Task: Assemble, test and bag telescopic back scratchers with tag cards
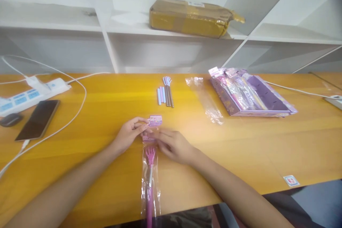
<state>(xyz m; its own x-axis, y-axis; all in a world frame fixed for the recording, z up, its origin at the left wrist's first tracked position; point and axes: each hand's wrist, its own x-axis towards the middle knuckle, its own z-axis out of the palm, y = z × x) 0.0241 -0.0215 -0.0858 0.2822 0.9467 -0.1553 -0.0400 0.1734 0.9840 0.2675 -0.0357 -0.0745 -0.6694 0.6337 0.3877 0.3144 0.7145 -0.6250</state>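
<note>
A pink hand-shaped scratcher lies in a clear plastic sleeve at the table's front edge, its fingers pointing away from me. My left hand pinches a small purple-and-pink printed card just beyond the sleeve's top. On the right, my right hand is closed at the sleeve's top, by a pink label; its fingertips are partly hidden. Farther back lie several loose scratcher parts: short pastel handles beside metal rods with lilac claw heads.
Empty plastic sleeves lie right of the loose parts. Beyond them stands a purple box holding packaged scratchers. A phone, white cable and power strip occupy the left. A taped parcel rests on the shelf.
</note>
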